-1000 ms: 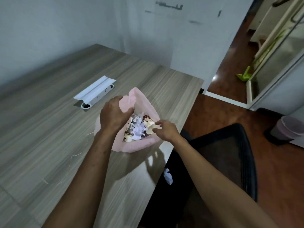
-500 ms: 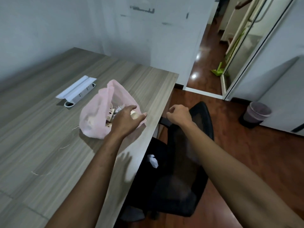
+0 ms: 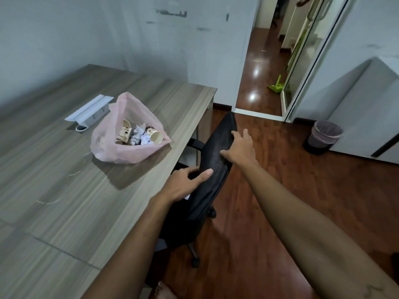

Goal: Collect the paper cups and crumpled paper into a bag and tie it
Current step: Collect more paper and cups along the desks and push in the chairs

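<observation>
The chair (image 3: 212,169) backrest hides the fingertips of both the left hand (image 3: 183,186) and the right hand (image 3: 239,147), curled behind its rim, so their grip there cannot be seen. Just below the left hand, a scrap of white on the seat is mostly covered; what it is cannot be told. Beyond the left hand, the pink bag (image 3: 127,134) walls hide the lower paper cups (image 3: 140,134); their number is unclear. Both forearms run off the bottom edge.

Small office: grey wood-grain laminate desk (image 3: 64,169) with white pop-up power socket box (image 3: 90,114), black mesh swivel chair (image 3: 216,158), glass-panelled sliding door (image 3: 311,52), lined waste bin (image 3: 323,137).
</observation>
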`<state>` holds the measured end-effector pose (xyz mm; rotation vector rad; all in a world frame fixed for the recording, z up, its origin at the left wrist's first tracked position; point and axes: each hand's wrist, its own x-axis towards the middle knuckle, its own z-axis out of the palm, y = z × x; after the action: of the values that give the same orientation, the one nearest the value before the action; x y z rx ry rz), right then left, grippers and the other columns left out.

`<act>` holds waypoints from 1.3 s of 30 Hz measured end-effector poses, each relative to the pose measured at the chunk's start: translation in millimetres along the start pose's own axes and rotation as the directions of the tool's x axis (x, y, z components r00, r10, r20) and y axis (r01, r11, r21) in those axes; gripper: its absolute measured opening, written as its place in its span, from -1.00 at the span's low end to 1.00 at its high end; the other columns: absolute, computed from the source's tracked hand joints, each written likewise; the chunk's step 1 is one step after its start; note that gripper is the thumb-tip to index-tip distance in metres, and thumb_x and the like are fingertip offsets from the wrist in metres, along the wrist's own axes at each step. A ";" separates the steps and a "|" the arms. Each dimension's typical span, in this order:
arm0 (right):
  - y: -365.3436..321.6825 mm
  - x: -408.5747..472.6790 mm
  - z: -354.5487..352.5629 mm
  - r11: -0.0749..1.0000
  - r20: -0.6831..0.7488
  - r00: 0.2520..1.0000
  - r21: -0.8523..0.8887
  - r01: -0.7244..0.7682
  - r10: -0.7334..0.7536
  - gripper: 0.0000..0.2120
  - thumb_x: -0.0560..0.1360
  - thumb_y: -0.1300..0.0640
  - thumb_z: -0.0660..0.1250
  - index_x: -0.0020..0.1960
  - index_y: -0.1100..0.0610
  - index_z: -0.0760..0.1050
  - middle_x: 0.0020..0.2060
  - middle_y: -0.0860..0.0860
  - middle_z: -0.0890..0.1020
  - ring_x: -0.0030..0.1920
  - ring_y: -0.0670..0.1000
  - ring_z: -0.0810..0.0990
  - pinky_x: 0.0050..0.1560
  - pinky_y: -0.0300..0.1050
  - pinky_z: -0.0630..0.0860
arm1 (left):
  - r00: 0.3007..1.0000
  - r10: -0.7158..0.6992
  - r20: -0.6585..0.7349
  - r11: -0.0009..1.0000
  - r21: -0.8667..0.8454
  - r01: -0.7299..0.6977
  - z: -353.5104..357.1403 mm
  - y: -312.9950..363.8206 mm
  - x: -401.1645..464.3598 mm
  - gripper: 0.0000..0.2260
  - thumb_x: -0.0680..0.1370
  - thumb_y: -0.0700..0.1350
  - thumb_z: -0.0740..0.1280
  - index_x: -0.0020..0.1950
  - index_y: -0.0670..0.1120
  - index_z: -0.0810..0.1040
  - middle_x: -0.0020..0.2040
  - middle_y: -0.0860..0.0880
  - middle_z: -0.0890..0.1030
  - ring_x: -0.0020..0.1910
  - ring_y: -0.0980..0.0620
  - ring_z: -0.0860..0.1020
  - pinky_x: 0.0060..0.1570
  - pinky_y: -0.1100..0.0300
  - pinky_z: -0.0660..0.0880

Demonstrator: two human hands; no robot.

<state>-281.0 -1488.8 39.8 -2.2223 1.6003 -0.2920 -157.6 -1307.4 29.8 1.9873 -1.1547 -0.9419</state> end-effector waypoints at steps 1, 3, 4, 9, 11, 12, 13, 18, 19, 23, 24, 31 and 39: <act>4.8 -2.6 0.1 0.996 0.044 0.999 0.088 -0.030 0.027 -0.15 0.41 -0.07 0.48 0.56 0.02 0.12 0.57 0.12 0.02 0.53 0.19 0.13 0.43 0.12 0.28 | 0.999 -0.024 0.036 1.000 -0.012 0.024 7.0 1.3 -6.9 -0.09 0.22 0.63 0.21 0.39 0.09 0.50 0.34 0.08 0.55 0.28 0.09 0.52 0.33 0.06 0.43; 11.0 -12.3 -0.3 0.968 0.109 0.992 0.238 -0.082 0.057 -0.12 0.43 -0.07 0.45 0.59 -0.01 0.02 0.55 0.12 0.13 0.48 0.18 0.27 0.36 0.03 0.34 | 0.985 -0.078 0.154 0.997 -0.008 0.081 21.0 2.2 -18.4 -0.04 0.21 0.60 0.28 0.52 0.17 0.30 0.46 0.05 0.42 0.39 0.06 0.42 0.40 0.06 0.35; 12.2 -17.3 0.6 0.944 0.133 0.989 0.313 -0.102 0.063 -0.14 0.47 -0.05 0.42 0.59 -0.04 -0.02 0.51 0.13 0.23 0.43 0.18 0.34 0.29 -0.01 0.40 | 0.970 -0.091 0.225 0.995 -0.013 0.096 27.8 3.5 -25.1 -0.04 0.23 0.55 0.35 0.55 0.22 0.20 0.49 0.06 0.36 0.43 0.06 0.38 0.41 0.09 0.33; 8.4 -38.8 1.8 0.824 0.244 0.958 0.505 -0.258 0.151 -0.26 0.61 0.09 0.23 0.57 -0.20 -0.18 0.40 0.15 0.35 0.33 0.26 0.39 -0.51 -0.16 0.54 | 0.953 -0.092 0.287 0.992 -0.058 0.114 44.6 -1.6 -33.0 -0.09 0.29 0.01 0.50 0.41 0.56 0.04 0.56 -0.14 0.23 0.44 -0.07 0.37 0.17 0.22 0.50; 11.4 -41.1 3.7 0.845 0.220 0.964 0.478 -0.238 0.147 -0.27 0.62 0.08 0.20 0.57 -0.19 -0.20 0.37 0.16 0.39 0.34 0.23 0.36 -0.33 -0.10 0.58 | 0.948 -0.079 0.308 0.991 -0.074 0.107 46.7 -4.7 -30.2 -0.09 0.32 -0.19 0.38 0.45 0.50 0.07 0.54 -0.25 0.22 0.26 -0.11 0.52 -0.15 0.28 0.51; 13.4 -41.9 4.6 0.845 0.214 0.966 0.479 -0.236 0.148 -0.28 0.62 0.08 0.19 0.57 -0.19 -0.21 0.34 0.16 0.43 0.30 0.21 0.40 -0.28 -0.10 0.56 | 0.947 -0.067 0.315 0.991 -0.086 0.099 48.5 -4.4 -30.4 -0.08 0.33 -0.25 0.35 0.47 0.47 0.08 0.56 -0.22 0.19 0.13 -0.05 0.59 -0.20 0.25 0.50; 15.3 -43.0 5.0 0.843 0.212 0.965 0.483 -0.239 0.153 -0.28 0.62 0.08 0.18 0.57 -0.20 -0.21 0.30 0.13 0.46 0.21 0.18 0.46 -0.28 -0.13 0.53 | 0.946 -0.052 0.320 0.990 -0.105 0.090 51.1 -3.3 -30.6 -0.08 0.34 -0.28 0.34 0.48 0.45 0.09 0.57 -0.15 0.16 -0.03 0.04 0.63 -0.21 0.20 0.51; 25.9 -47.8 0.6 0.826 0.203 0.962 0.497 -0.264 0.184 -0.27 0.60 0.08 0.20 0.55 -0.28 -0.19 0.27 0.15 0.45 -0.04 0.16 0.60 -0.44 -0.05 0.63 | 0.942 -0.035 0.333 0.984 -0.156 0.091 68.6 6.4 -35.4 -0.08 0.31 -0.26 0.34 0.45 0.50 0.10 0.56 -0.06 0.17 -0.27 0.08 0.60 -0.19 0.10 0.49; 30.1 -48.8 -1.6 0.838 0.192 0.963 0.478 -0.261 0.190 -0.27 0.59 0.07 0.20 0.54 -0.29 -0.19 0.24 0.16 0.49 -0.11 0.11 0.60 -0.32 0.03 0.66 | 0.941 -0.035 0.336 0.983 -0.157 0.092 72.4 10.8 -38.1 -0.08 0.33 -0.26 0.34 0.46 0.48 0.08 0.56 -0.10 0.17 -0.20 0.08 0.62 -0.21 0.14 0.49; 51.8 -54.1 -12.8 0.856 0.159 0.966 0.450 -0.255 0.204 -0.28 0.59 0.06 0.19 0.55 -0.28 -0.17 0.21 0.19 0.53 -0.26 0.00 0.57 -0.36 -0.05 0.62 | 0.929 -0.055 0.366 0.989 -0.107 0.101 92.3 27.0 -47.0 -0.10 0.39 -0.24 0.33 0.50 0.44 0.01 0.58 -0.18 0.08 0.36 -0.25 0.41 -0.30 0.32 0.44; 58.1 -55.2 -16.0 0.859 0.153 0.966 0.444 -0.256 0.209 -0.28 0.59 0.06 0.19 0.55 -0.29 -0.17 0.22 0.19 0.52 -0.21 0.03 0.59 -0.32 -0.01 0.64 | 0.925 -0.054 0.377 0.989 -0.108 0.102 99.2 30.0 -47.2 -0.09 0.36 -0.20 0.34 0.47 0.49 -0.01 0.60 -0.15 0.04 0.38 -0.25 0.39 -0.28 0.32 0.44; 122.2 -69.8 -43.1 0.882 0.094 0.972 0.409 -0.234 0.214 -0.30 0.59 0.08 0.17 0.58 -0.18 -0.13 0.17 0.03 0.54 -0.03 0.05 0.53 -0.17 -0.16 0.57 | 0.897 -0.027 0.441 1.000 0.001 0.030 160.5 57.2 -50.3 -0.04 0.22 0.02 0.37 0.35 0.62 -0.15 0.62 0.04 -0.14 0.53 -0.19 0.19 0.26 -0.07 0.45; 209.2 -84.0 -78.3 0.920 -0.010 0.956 0.275 -0.280 0.293 -0.33 0.59 0.07 0.17 0.59 -0.13 -0.08 0.23 0.13 0.58 0.22 0.22 0.50 0.04 -0.09 0.45 | 0.854 0.005 0.520 0.996 0.075 -0.051 234.2 105.9 -65.4 0.01 0.17 0.17 0.33 0.38 0.54 -0.30 0.61 -0.08 -0.21 0.42 -0.31 0.33 0.38 -0.21 0.30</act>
<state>-519.2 -1481.8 26.6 -1.7628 1.7673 -0.4564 -420.7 -1332.0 7.0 1.8214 -1.5302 -1.4984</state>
